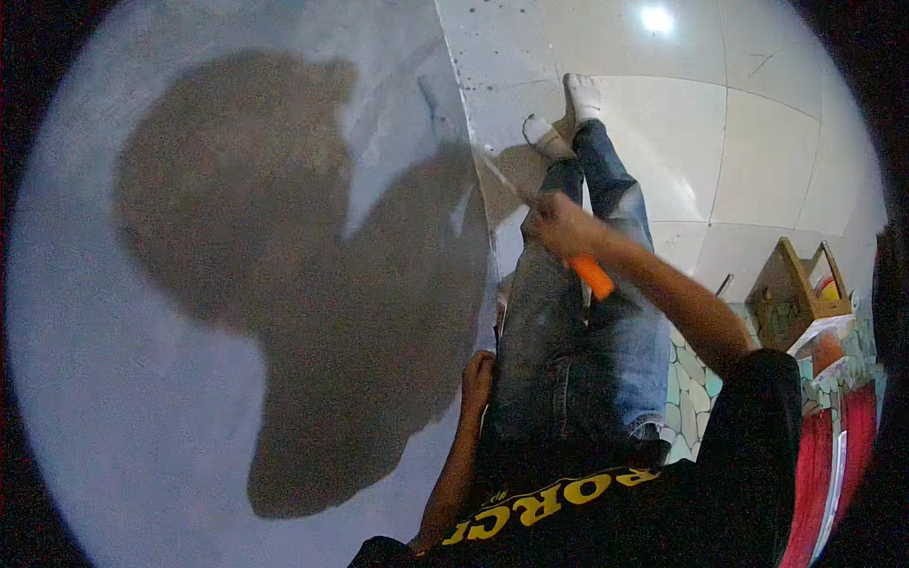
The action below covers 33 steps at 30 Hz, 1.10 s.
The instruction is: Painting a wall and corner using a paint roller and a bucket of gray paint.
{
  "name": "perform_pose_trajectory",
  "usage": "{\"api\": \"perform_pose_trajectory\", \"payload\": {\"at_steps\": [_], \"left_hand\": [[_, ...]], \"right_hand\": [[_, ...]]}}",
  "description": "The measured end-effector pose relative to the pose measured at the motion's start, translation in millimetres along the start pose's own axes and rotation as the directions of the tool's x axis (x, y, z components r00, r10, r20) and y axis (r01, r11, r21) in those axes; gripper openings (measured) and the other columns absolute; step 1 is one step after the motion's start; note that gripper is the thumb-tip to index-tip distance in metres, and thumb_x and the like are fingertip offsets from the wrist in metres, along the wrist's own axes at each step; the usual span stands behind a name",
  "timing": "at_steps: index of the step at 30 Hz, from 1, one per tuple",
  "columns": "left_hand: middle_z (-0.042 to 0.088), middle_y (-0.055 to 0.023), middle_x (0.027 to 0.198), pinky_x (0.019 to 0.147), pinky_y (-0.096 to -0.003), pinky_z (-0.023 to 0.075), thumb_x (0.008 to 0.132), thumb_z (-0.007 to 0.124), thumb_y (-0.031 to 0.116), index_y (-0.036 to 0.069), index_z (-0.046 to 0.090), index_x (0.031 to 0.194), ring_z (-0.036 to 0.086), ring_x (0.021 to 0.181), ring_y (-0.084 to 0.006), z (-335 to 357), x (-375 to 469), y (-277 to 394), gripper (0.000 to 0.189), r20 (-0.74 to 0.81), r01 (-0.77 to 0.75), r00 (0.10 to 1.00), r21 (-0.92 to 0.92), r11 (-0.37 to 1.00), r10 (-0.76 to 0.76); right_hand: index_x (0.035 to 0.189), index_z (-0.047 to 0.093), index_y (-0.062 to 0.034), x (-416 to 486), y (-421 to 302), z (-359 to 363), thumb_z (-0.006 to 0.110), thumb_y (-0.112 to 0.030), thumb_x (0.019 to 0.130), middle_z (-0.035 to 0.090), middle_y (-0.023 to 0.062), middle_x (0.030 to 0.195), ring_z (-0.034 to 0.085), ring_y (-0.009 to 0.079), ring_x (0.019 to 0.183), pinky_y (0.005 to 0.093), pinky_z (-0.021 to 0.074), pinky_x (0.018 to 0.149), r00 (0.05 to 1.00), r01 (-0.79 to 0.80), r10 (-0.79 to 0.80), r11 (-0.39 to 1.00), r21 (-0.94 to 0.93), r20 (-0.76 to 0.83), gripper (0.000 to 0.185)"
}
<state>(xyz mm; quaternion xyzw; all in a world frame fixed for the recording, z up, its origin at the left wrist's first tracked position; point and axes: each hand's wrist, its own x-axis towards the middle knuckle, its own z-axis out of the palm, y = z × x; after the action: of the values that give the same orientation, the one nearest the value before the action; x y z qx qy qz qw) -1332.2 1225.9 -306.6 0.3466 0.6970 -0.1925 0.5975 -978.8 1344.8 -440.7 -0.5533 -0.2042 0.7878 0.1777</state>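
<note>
My right hand point(564, 226) grips a slim long tool with an orange handle point(592, 277), above my knees. The tool's thin pale shaft point(501, 174) points away from me, its end at the line where the grey-blue wall point(412, 42) meets the tiled floor. Blur hides the exact shape of that end, and I cannot tell whether it touches the wall. Low beside my thigh, against the foot of the wall, is my left hand point(477, 380) with its fingers curled. Whether anything is in that hand is hidden.
My jeans-clad legs point(611, 206) stretch along the wall over cream floor tiles point(653, 135). Dark specks point(490, 11) dot the floor by the wall. To the right are a wooden shelf-like object point(788, 291), a stone-patterned surface point(685, 397) and a red cloth point(817, 454). My shadow point(298, 284) covers much of the wall.
</note>
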Motion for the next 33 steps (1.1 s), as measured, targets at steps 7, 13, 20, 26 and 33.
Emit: {"api": "perform_pose_trajectory", "payload": {"at_steps": [7,13,20,26,33], "left_hand": [[0.053,-0.0042,0.082,0.067,-0.0302,0.0409,0.095,0.045,0.018,0.002,0.056,0.093,0.05,0.069,-0.0147,-6,-4,3,0.019,-0.083,0.075,0.995,0.165,0.983,-0.062],[0.055,-0.0035,0.084,0.068,-0.0297,0.0419,0.095,0.045,0.017,0.002,0.055,0.098,0.051,0.072,-0.0143,-4,-8,18,0.018,-0.078,0.215,0.975,0.101,0.971,-0.208],[0.058,-0.0065,0.092,0.08,-0.0304,0.0422,0.094,0.047,0.016,0.002,0.056,0.098,0.054,0.087,-0.0176,-6,2,12,0.017,-0.082,-0.003,0.997,0.134,0.991,0.015],[0.056,-0.006,0.089,0.079,-0.0306,0.0425,0.095,0.047,0.015,0.002,0.056,0.096,0.053,0.085,-0.0162,-2,4,14,0.016,-0.129,0.079,0.99,0.159,0.984,-0.059],[0.051,-0.0033,0.084,0.076,-0.0281,0.0417,0.097,0.046,0.016,0.003,0.055,0.093,0.049,0.08,-0.0137,1,5,27,0.017,-0.028,0.183,0.983,0.09,0.979,-0.181]], "right_hand": [[0.133,0.04,0.0026,78,24,-16,0.054,-0.012,0.081,0.052,0.0018,0.062,0.048,0.0115,0.043,0.0268,0.0417,0.037,0.999,0.053,-0.052,0.985,0.162,-0.006,0.056],[0.14,0.034,-0.0015,-34,4,22,0.048,-0.006,0.082,0.053,0.0034,0.068,0.05,0.0116,0.044,0.0286,0.0415,0.037,0.998,-0.01,0.0,0.988,0.153,0.065,0.06],[0.146,0.025,-0.0061,-42,4,38,0.049,-0.003,0.08,0.053,0.0043,0.069,0.051,0.0143,0.044,0.029,0.0441,0.04,0.997,-0.065,0.063,0.997,0.045,0.032,0.07],[0.146,0.023,-0.0074,36,17,24,0.052,-0.005,0.079,0.051,0.0043,0.066,0.054,0.0147,0.053,0.0297,0.0458,0.042,0.996,0.074,-0.068,0.992,0.098,-0.064,0.073],[0.146,0.023,-0.0038,-42,13,58,0.053,-0.005,0.079,0.052,0.004,0.066,0.054,0.0152,0.051,0.0307,0.0464,0.04,0.989,0.143,-0.142,0.989,0.038,-0.031,0.073]]}}
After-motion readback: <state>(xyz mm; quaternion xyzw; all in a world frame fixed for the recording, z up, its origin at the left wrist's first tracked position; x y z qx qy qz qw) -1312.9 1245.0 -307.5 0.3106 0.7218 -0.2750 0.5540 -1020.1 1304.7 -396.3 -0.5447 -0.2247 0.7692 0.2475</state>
